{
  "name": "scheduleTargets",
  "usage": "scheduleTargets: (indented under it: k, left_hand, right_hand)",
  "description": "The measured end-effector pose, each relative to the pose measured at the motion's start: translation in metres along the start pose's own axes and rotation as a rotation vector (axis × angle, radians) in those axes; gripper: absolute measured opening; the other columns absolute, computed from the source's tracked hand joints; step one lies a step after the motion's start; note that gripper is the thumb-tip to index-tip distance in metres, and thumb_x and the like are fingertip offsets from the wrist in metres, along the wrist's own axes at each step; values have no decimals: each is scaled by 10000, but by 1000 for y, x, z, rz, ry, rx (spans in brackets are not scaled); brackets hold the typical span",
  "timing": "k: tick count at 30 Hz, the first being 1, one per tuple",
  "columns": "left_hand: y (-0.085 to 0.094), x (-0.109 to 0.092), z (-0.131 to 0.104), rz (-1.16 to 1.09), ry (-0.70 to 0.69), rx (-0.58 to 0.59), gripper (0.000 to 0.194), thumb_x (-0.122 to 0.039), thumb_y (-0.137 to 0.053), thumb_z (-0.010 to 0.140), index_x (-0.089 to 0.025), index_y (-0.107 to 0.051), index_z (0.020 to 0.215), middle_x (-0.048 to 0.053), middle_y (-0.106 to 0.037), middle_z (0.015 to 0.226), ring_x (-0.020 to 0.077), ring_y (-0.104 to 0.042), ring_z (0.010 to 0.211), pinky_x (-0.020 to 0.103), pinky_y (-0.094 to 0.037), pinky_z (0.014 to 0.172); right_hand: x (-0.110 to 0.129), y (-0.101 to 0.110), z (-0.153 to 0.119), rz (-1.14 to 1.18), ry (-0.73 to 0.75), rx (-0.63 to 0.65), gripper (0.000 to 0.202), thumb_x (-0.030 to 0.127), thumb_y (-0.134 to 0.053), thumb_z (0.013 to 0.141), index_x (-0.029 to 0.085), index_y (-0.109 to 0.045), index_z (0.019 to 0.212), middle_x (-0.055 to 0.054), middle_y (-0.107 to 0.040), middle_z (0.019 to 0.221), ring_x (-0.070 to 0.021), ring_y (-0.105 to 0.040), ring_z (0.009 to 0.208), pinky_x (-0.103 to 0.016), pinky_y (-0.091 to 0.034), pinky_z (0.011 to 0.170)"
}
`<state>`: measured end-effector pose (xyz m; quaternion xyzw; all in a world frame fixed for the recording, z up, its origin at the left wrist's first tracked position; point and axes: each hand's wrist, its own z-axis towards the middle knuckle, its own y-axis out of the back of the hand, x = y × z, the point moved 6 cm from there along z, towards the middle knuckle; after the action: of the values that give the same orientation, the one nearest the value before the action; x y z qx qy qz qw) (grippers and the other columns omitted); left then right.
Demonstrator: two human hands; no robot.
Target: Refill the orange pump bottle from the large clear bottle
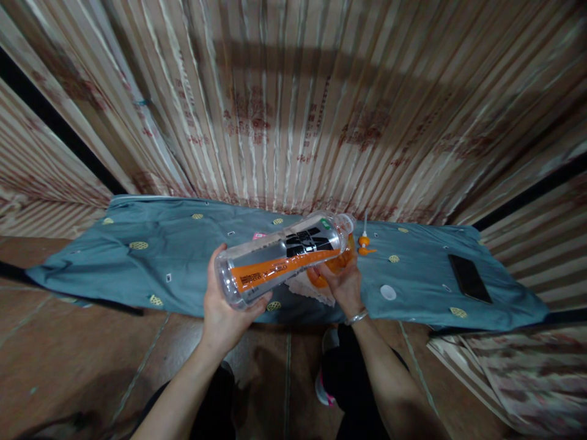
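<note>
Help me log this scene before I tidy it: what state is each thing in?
Clear bottle: tilted, in left hand; fill unclear
Orange bottle: partly hidden, in right hand
Orange pump: detached, lying down
White disc: lying flat
Phone: flat, screen dark
Cloth: spread, wrinkled

The left hand (pixel 229 315) grips the base of the clear bottle (pixel 275 263); the right hand (pixel 343 281) holds the orange bottle (pixel 337 263).

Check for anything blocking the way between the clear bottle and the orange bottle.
Nothing visible stands between the clear bottle and the orange bottle; the orange pump lies aside on the cloth. The orange bottle's opening is hidden.
</note>
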<state>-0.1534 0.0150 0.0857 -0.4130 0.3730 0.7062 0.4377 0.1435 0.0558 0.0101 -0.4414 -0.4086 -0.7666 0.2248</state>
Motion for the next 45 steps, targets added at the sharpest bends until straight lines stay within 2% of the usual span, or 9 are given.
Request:
scheduleTargets:
  k: [3,7,12,18,25,28,35,40,45]
  left_hand:
    - [0,-1,0,2,-9,0,1020,-396,-900,573,-185,-437,1457,31,-723,1035,225,-756,861,386,-675,808]
    - [1,-2,0,9,2,6,1024,-401,-902,574,-199,-431,1460,32,-726,1048,228,-764,877,390,-672,825]
    - [0,0,0,-21,22,18,1059,-429,-920,560,-209,-418,1465,34,-732,1055,237,-770,870,405,-677,818]
    - [-1,1,-1,-39,2,9,1028,-380,-901,579,-205,-426,1473,22,-729,1028,219,-768,841,370,-675,788]
    - [1,2,-1,-5,-2,3,1045,-414,-915,576,-209,-428,1478,43,-736,1080,240,-778,912,407,-673,860]
    - [1,2,-1,0,-9,4,1039,-400,-914,580,-214,-427,1480,34,-738,1058,236,-776,890,411,-678,838]
    - [0,1,0,19,-37,-4,1023,-389,-903,587,-205,-434,1477,24,-736,1034,219,-765,840,368,-671,795]
    - [0,5,-1,5,-13,3,1064,-425,-914,581,-201,-418,1495,20,-733,1026,222,-765,843,375,-670,813]
    - [0,9,-2,-11,19,24,1105,-452,-921,590,-198,-392,1526,33,-724,1042,235,-762,863,391,-671,823]
  right_hand:
    - [2,0,0,12,3,2,845,656,-761,689,177,-550,1352,-199,-754,1290,-385,-742,1156,-554,-595,978]
    - [3,0,-1,2,-12,6,997,664,-776,661,140,-488,1458,-227,-751,1303,-395,-745,1143,-539,-604,964]
    - [2,0,-1,-17,-15,13,1014,680,-752,689,141,-446,1492,-230,-757,1291,-401,-753,1113,-546,-609,938]
    - [4,0,-1,-14,-2,32,1063,665,-746,701,140,-396,1557,-210,-758,1278,-409,-745,1148,-549,-592,966]
    - [4,1,0,-39,21,6,1124,680,-744,706,141,-348,1610,-212,-742,1317,-399,-742,1157,-529,-597,955]
    - [1,1,0,-59,1,13,1167,703,-744,702,122,-322,1621,-227,-742,1317,-408,-743,1154,-541,-595,953]
    - [0,0,0,-40,22,3,1178,755,-743,696,114,-343,1599,-255,-722,1369,-406,-733,1190,-511,-601,951]
    - [2,0,0,-27,18,24,1147,730,-739,707,135,-341,1604,-250,-696,1429,-403,-736,1204,-544,-594,985]
    - [5,1,-1,-47,10,14,1070,700,-736,700,134,-406,1546,-232,-724,1364,-413,-728,1218,-531,-589,980]
